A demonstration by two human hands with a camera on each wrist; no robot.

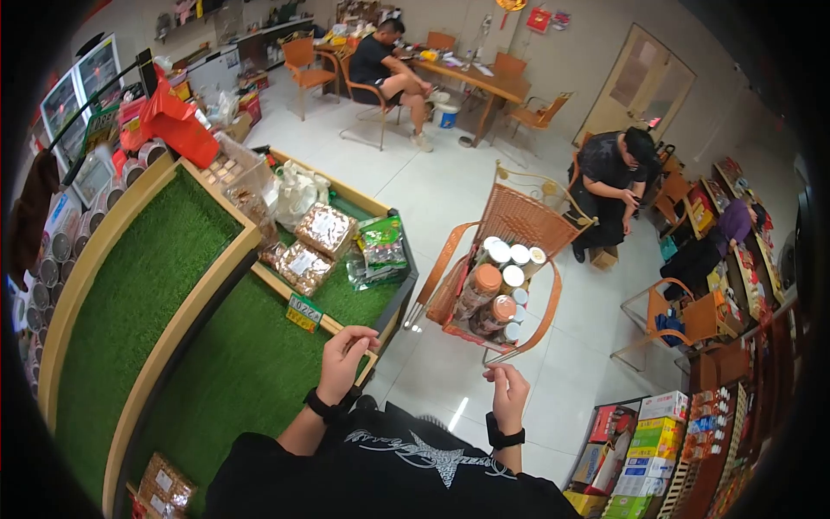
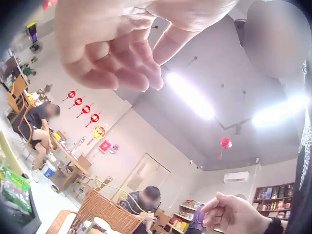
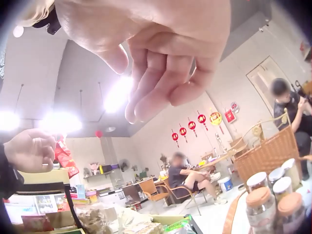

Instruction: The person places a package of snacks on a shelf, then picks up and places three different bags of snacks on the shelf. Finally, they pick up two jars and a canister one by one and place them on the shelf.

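My left hand [image 1: 344, 365] hovers beside the green turf display stand [image 1: 233, 368], its fingers loosely bent and nothing between them. Farther right, my right hand [image 1: 508, 396] hangs in the air in front of a wicker armchair [image 1: 534, 212], also holding nothing. Several lidded jars crowd the chair's seat, among them a jar with an orange lid [image 1: 487, 278] and one with a white lid [image 1: 513, 277]. Near the left hand are a green price card [image 1: 303, 313], clear packs of nuts [image 1: 327, 229] and a green bag [image 1: 381, 240] on the stand.
Cans [image 1: 60, 246] line the stand's far left side. A person [image 1: 380, 65] sits at a wooden table [image 1: 480, 78] at the back, another [image 1: 612, 177] sits behind the armchair. Stacked boxes [image 1: 653, 437] and shelves stand at the right. White floor tiles [image 1: 432, 381] show between stand and chair.
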